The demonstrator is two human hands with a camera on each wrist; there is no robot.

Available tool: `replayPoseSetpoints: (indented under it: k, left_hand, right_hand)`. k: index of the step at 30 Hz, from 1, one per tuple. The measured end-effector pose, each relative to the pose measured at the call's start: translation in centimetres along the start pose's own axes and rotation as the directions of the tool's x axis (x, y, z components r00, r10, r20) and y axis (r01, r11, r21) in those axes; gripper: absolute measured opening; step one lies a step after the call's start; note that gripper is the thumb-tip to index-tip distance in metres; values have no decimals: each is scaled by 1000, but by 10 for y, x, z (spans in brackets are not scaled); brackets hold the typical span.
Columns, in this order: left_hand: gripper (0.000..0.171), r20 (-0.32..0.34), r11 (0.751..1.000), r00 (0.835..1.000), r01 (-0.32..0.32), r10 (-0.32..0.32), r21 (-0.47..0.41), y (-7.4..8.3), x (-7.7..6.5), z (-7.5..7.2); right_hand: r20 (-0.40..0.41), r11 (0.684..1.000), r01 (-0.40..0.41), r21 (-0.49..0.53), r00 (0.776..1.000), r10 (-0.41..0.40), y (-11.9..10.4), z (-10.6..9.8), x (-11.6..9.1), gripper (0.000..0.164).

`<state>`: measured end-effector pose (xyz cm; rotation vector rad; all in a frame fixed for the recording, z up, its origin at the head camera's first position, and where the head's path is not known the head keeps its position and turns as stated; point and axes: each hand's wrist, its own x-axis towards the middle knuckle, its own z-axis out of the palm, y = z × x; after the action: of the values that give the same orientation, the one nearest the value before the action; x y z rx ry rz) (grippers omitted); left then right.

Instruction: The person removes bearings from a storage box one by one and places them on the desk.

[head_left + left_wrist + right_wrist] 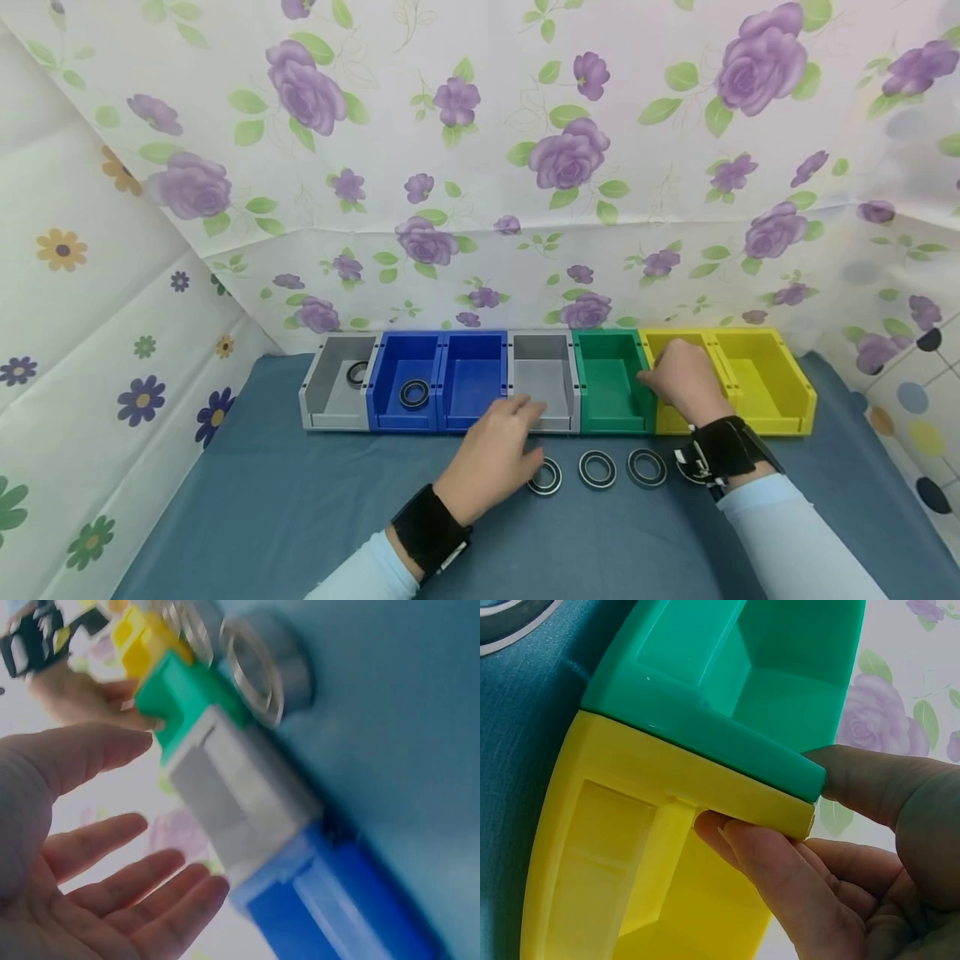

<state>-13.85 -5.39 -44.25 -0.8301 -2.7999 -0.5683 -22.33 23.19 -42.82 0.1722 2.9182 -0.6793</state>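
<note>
My right hand point(686, 379) pinches the adjoining walls of the green bin point(682, 697) and the left yellow bin point(592, 855). In the right wrist view the thumb is on the green side and the fingertips reach inside the yellow one. My left hand point(491, 450) hovers, fingers spread and holding nothing, before the right grey bin point(543, 371). Near its thumb lies a ball bearing point(553, 477), partly covered by the hand. A second bearing point(597, 484) and a third bearing point(647, 482) lie to its right; another is mostly hidden below my right wrist.
The bins stand side by side in a row on a blue cloth point(315, 517). One bearing point(353, 375) is inside the left grey bin point(330, 417), another point(405, 395) in the left blue bin point(408, 421). A flowered sheet point(480, 192) hangs behind the row.
</note>
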Motion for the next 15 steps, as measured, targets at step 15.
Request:
replayPoseSetpoints:
  k: [15]
  left_hand:
    - [62,-260,989,955,151,-146,-2,-56,7,-43]
  right_hand:
    - [4,1000,-14,-1,1000,14,0,0,0,36]
